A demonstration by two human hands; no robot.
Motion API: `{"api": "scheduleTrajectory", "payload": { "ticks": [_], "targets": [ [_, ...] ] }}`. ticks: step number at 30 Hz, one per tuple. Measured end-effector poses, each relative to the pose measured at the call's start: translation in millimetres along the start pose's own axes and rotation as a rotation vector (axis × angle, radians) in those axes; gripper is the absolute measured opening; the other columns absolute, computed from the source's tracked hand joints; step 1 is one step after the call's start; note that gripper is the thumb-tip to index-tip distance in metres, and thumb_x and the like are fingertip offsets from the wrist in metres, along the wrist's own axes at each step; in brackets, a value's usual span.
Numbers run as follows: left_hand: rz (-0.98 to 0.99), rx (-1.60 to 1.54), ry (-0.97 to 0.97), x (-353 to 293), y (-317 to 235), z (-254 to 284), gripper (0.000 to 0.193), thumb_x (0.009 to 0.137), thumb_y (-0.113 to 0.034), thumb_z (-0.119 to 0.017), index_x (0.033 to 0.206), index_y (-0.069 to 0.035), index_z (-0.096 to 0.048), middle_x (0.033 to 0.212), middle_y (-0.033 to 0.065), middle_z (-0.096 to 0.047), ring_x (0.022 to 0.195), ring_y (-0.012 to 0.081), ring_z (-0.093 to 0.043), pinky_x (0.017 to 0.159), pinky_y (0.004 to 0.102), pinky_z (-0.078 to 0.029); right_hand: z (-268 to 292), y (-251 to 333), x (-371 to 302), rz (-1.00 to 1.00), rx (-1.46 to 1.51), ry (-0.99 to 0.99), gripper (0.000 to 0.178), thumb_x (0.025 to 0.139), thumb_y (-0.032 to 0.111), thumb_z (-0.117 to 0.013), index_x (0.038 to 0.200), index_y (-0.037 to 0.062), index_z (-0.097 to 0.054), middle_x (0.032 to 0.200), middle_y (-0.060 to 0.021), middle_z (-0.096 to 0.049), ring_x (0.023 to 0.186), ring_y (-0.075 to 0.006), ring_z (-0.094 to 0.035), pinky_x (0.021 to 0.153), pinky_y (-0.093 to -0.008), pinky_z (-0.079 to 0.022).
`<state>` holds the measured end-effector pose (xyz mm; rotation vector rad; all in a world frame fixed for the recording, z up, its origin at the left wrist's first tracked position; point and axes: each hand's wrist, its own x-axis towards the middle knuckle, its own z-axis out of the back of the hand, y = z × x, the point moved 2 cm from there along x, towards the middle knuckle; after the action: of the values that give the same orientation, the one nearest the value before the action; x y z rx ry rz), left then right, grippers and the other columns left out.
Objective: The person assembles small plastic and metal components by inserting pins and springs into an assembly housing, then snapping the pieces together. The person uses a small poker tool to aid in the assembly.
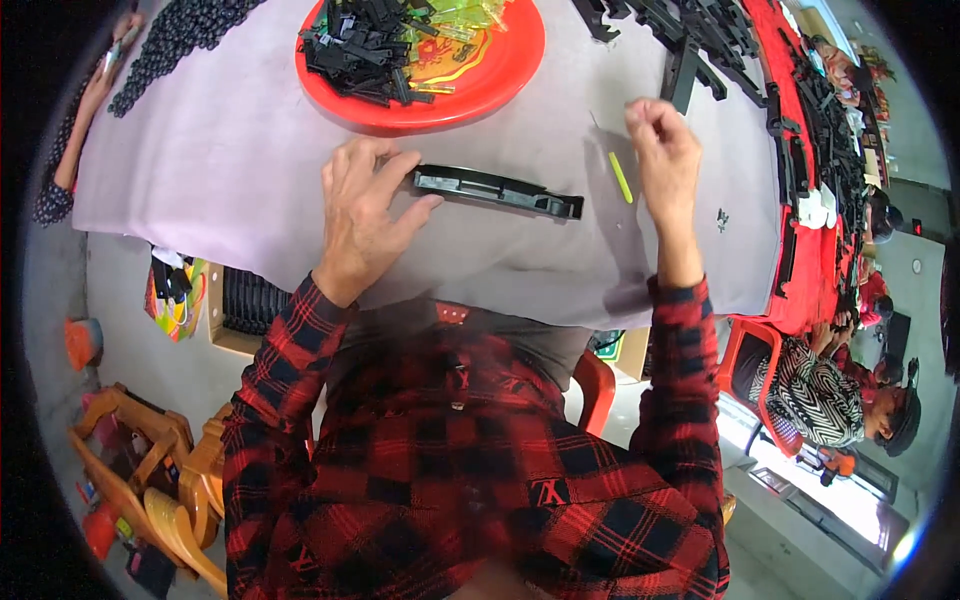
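Cloth-covered table (490,262) with a red plate (505,78) of black plastic pieces (365,55), two hands before it.
The left hand (368,205) pinches the left end of a long black plastic housing (500,191); the right hand (664,150) is raised, fingertips bunched, contents unclear. A yellow-green stick (621,178) lies between.

The premises present as an improvised assembly workshop: a red tray (518,62) at the far side of the cloth-covered table (480,265) holds heaped small black plastic parts (355,55), with longer black parts (690,40) at that table's far right. Right of the table, a seated person (815,395) and more black parts (835,130) are noted; wooden furniture (150,440) to its near left lends a domestic character.
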<state>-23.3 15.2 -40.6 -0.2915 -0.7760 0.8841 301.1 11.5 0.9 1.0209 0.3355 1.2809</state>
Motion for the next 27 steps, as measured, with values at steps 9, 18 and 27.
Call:
{"api": "scheduleTrajectory", "payload": {
  "ticks": [9,18,27],
  "targets": [
    [-0.002,-0.009,-0.018,5,2,-2,0.043,0.066,-0.018,-0.081,0.104,-0.006,-0.065,0.106,0.0086,-0.057,0.104,0.0301,-0.051,0.093,0.0442,-0.037,-33,-67,133,-0.003,-0.535,-0.002,0.036,0.077,0.031,-0.071,0.102,0.0055,-0.074,0.098,-0.0184,-0.072,0.095,-0.0333,-0.069,0.085,-0.0415,-0.053],
    [0.003,-0.044,-0.04,2,0,3,0.049,0.064,-0.015,-0.082,0.108,-0.005,-0.065,0.11,0.0113,-0.056,0.104,0.0314,-0.051,0.093,0.044,-0.038,-22,-36,64,-0.363,0.255,0.021,0.006,0.086,0.007,-0.066,0.083,0.0026,-0.068,0.066,0.0044,-0.054,0.057,-0.0057,-0.045,0.053,-0.0218,-0.035],
    [-0.088,-0.255,-0.159,5,-38,28,0.051,0.073,-0.004,-0.077,0.122,-0.001,-0.061,0.118,0.0158,-0.055,0.105,0.0313,-0.054,0.08,0.0344,-0.05,-7,68,-69,-0.145,0.333,0.239,0.009,0.084,-0.005,-0.061,0.082,0.0015,-0.067,0.079,0.0021,-0.061,0.07,-0.005,-0.052,0.064,-0.0214,-0.042]
  ]
}}
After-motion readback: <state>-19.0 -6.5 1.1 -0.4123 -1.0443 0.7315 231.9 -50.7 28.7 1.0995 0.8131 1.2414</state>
